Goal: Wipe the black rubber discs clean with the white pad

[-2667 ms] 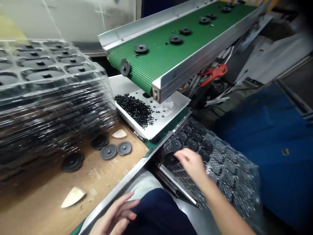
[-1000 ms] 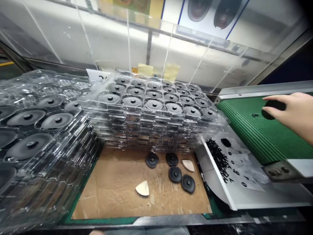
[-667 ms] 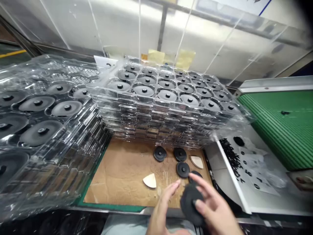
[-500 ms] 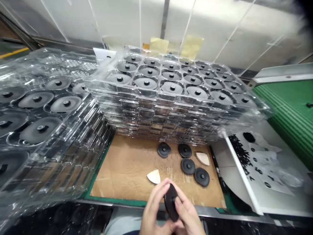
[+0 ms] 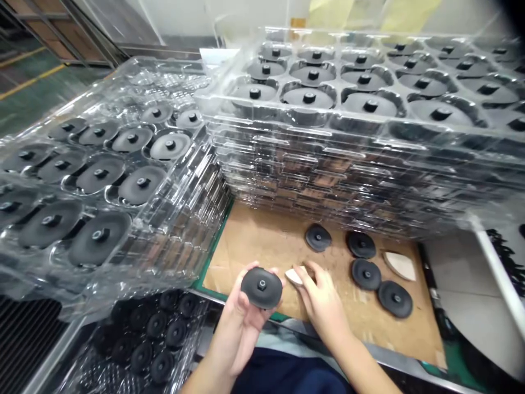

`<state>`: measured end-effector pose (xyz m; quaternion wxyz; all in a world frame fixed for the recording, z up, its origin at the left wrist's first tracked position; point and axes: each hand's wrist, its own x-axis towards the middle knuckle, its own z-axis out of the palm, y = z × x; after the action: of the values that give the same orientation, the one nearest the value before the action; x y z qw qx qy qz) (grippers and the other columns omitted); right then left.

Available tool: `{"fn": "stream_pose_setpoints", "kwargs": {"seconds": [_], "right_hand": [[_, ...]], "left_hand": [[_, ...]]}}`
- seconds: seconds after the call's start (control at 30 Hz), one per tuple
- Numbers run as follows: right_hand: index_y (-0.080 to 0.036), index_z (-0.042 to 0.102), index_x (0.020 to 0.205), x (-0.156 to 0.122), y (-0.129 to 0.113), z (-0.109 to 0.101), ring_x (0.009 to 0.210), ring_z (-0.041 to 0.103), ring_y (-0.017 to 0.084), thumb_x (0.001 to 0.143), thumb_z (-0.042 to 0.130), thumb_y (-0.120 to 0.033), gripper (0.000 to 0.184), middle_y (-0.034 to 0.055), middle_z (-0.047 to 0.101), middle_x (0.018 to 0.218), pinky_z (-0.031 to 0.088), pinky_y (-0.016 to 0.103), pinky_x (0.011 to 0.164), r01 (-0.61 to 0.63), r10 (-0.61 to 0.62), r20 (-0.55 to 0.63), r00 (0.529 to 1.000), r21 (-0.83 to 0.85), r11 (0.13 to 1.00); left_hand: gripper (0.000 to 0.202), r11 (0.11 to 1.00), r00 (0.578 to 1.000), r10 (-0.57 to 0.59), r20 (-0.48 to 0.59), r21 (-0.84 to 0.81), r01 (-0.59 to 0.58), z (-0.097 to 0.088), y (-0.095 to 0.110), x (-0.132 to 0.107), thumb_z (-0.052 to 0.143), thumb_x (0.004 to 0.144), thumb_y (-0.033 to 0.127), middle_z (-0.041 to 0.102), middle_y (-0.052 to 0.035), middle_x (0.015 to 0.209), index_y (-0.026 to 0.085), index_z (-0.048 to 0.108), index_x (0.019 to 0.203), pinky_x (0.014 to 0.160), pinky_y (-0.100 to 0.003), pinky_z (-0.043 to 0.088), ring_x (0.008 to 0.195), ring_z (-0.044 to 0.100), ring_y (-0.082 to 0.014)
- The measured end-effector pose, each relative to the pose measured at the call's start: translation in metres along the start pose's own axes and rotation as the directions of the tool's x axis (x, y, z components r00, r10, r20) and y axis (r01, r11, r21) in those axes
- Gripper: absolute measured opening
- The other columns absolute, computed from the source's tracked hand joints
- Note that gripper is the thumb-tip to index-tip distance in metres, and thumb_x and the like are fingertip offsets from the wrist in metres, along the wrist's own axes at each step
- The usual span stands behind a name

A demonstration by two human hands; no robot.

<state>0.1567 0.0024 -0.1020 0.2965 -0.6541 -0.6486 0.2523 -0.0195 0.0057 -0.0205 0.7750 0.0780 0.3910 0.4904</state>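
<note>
Here, the left hand [image 5: 245, 323] grips a black disc [image 5: 262, 289] while the right hand [image 5: 323, 300] pinches a pale wedge [image 5: 294, 276], apparently a pick-up step, next calling for a secure lift.

The left hand [image 5: 248, 323], right hand [image 5: 324, 301] and both forearms [image 5: 361, 361] are bare. Dark navy cloth [image 5: 287, 375] covers the body, with pale blue-grey cloth [image 5: 293, 346] beyond
</note>
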Motion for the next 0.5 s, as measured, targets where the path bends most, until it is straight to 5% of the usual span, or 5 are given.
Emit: {"fn": "stream_pose_setpoints", "kwargs": {"seconds": [0.2,0.4,0.5], "right_hand": [[-0.019,0.063,0.107,0.006,-0.011,-0.003,0.090,0.065,0.020,0.093,0.044,-0.032,0.027,0.0088,0.069,0.100,0.053,0.032,0.078,0.067,-0.066,-0.029,0.997,0.045,0.997],[-0.021,0.067,0.091,-0.018,-0.022,-0.014,0.071,0.067,0.017,0.091,0.047,-0.033,0.024,0.0035,0.073,0.081,0.054,0.029,0.067,0.107,-0.110,0.024,0.994,0.094,0.990],[-0.020,0.064,0.099,-0.009,-0.039,-0.038,0.084,0.067,0.018,0.092,0.047,-0.029,0.021,0.0061,0.072,0.094,0.054,0.029,0.071,0.042,-0.040,-0.022,0.999,0.104,0.994]], "left_hand": [[0.048,0.998,0.999,-0.049,-0.016,-0.047,0.048,0.002,-0.001,0.002,0.068,0.072,0.046,0.062,-0.0075,0.125,0.026,0.062,0.115,0.088,-0.034,0.052,0.103,0.065,-0.0251],[0.049,0.998,0.998,-0.059,0.021,-0.025,0.060,0.000,-0.004,0.004,0.070,0.072,0.043,0.061,-0.0125,0.126,0.021,0.062,0.115,0.098,-0.044,0.046,0.109,0.061,-0.0289],[0.053,0.998,0.996,-0.068,0.051,0.002,0.068,0.007,-0.007,0.005,0.074,0.069,0.039,0.062,-0.0124,0.125,0.020,0.061,0.117,0.099,-0.045,0.044,0.112,0.059,-0.0289]]}}
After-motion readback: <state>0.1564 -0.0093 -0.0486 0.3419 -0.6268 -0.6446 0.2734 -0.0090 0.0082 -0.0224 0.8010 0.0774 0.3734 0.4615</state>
